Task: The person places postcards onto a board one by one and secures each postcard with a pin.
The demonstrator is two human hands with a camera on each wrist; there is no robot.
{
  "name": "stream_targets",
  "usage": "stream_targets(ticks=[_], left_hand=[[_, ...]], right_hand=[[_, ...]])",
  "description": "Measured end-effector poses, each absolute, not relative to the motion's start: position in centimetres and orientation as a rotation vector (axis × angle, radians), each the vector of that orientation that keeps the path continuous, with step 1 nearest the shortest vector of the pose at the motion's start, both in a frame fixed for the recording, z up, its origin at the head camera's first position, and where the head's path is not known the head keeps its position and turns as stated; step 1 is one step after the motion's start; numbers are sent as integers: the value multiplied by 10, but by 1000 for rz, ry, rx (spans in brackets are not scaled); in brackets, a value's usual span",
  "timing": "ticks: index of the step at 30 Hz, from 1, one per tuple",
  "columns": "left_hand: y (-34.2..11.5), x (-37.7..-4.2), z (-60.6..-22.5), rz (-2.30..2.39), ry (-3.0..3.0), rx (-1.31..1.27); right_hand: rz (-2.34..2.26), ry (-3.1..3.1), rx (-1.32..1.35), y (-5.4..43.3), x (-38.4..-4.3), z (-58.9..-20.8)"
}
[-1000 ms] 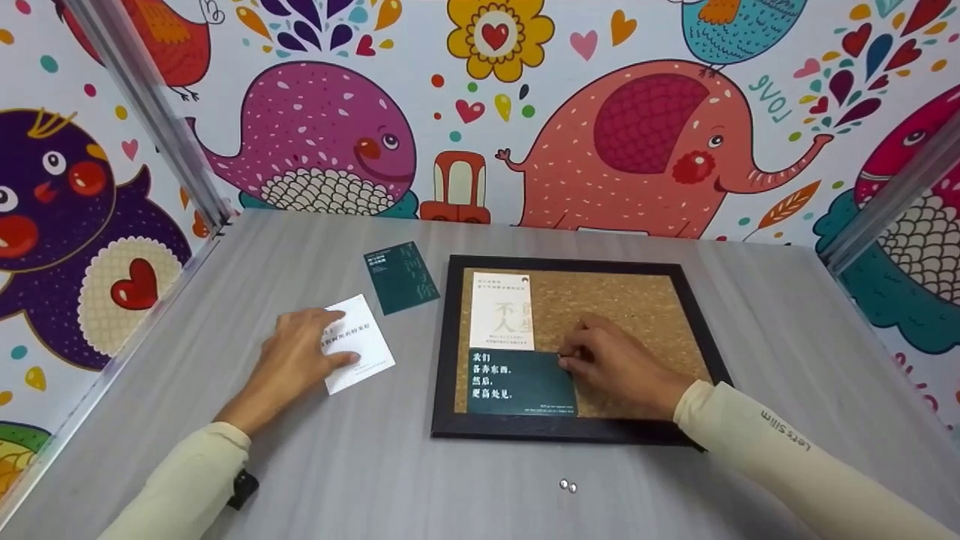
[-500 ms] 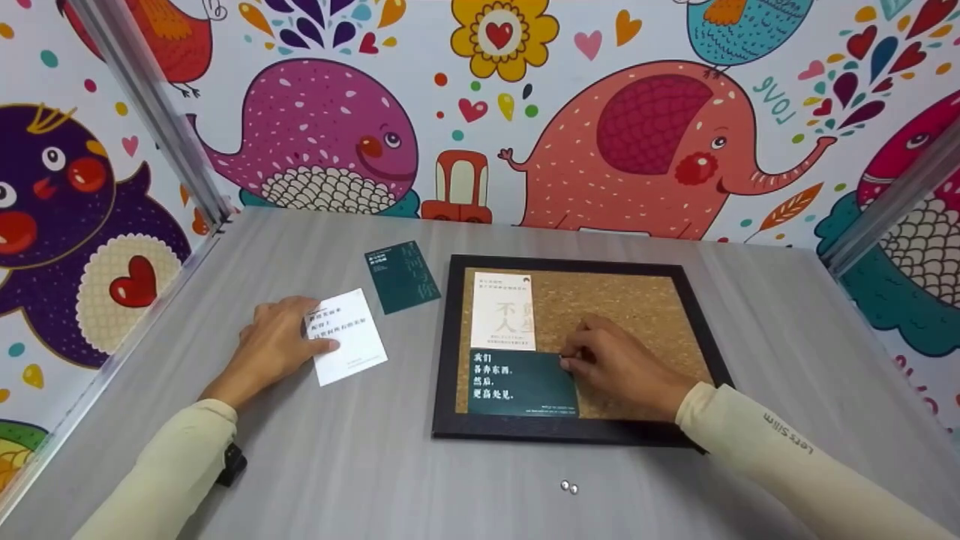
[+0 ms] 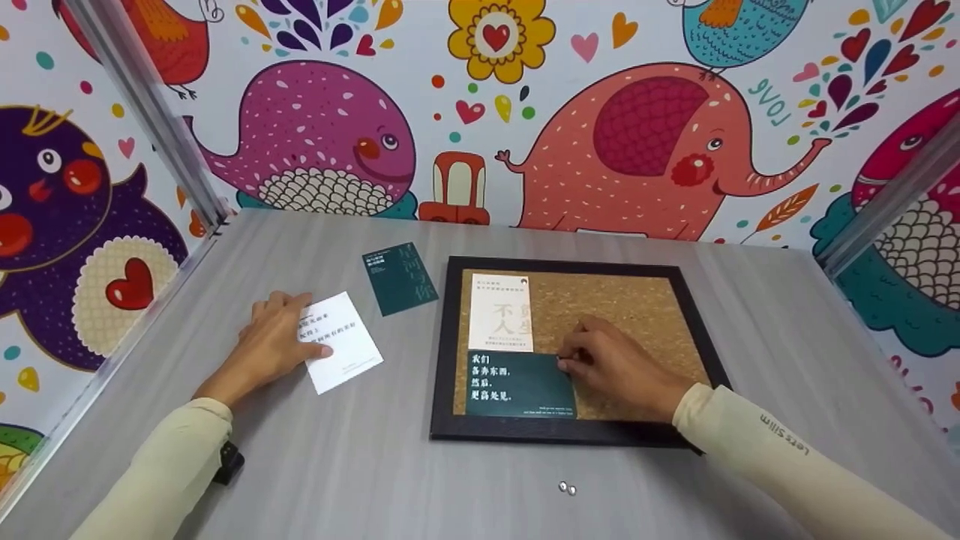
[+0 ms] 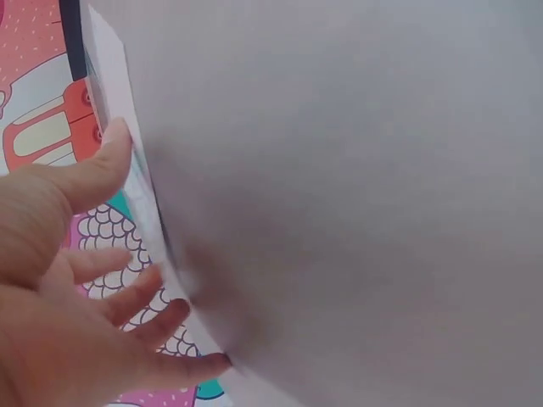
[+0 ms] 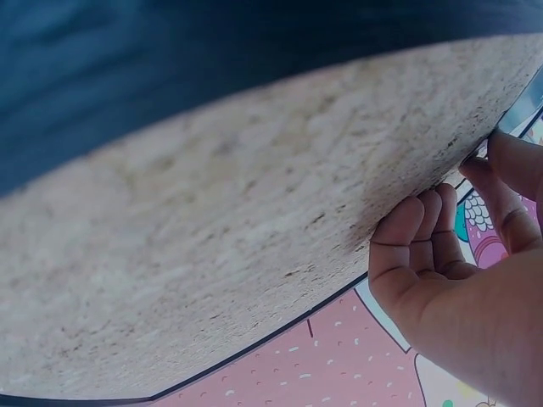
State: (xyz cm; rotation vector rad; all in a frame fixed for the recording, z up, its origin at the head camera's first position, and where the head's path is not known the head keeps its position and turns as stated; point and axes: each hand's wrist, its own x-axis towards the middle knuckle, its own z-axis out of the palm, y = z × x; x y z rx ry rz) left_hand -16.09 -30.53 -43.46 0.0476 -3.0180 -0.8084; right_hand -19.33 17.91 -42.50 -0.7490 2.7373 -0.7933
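At a grey table point(image 3: 390, 472), we see a black-framed cork board point(image 3: 622, 300), its long axis running nine o'clock to three. Toward its nine o'clock, a left hand point(image 3: 262, 341) keeps an unclenched spread, thumb touching a white card point(image 3: 349, 349). Over the cork, a right hand point(image 3: 619, 367) curls its fingers at the two o'clock corner of a landscape green card point(image 3: 517, 386); we cannot tell what, if anything, it pinches. That card lies on the board, long axis nine to three; the white card's leans eleven to five. A pale card point(image 3: 500, 300) above runs twelve to six. A smaller green card point(image 3: 401, 281), at the board's ten o'clock, tilts eleven to five. Two silvery studs point(image 3: 562, 487) sit off its six o'clock edge.
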Motion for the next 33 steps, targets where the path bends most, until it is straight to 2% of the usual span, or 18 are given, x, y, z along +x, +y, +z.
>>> stream_targets(ticks=[7,15,23,33], left_hand=[[-309,-160,-435,-800,-2949,125],[-314,-155,-423,-1107,-2873,305],[-315,-158,-413,-1347,-2768,341],[-301,-160,-404,-1392,-2599,266]], right_hand=[[-814,2717,-747,179,-193,-427],[-788,2736,-752,178,-193,-426],[-769,2753,-747,178,-192,-425],[-732,2810,-776,176,-189,-428]])
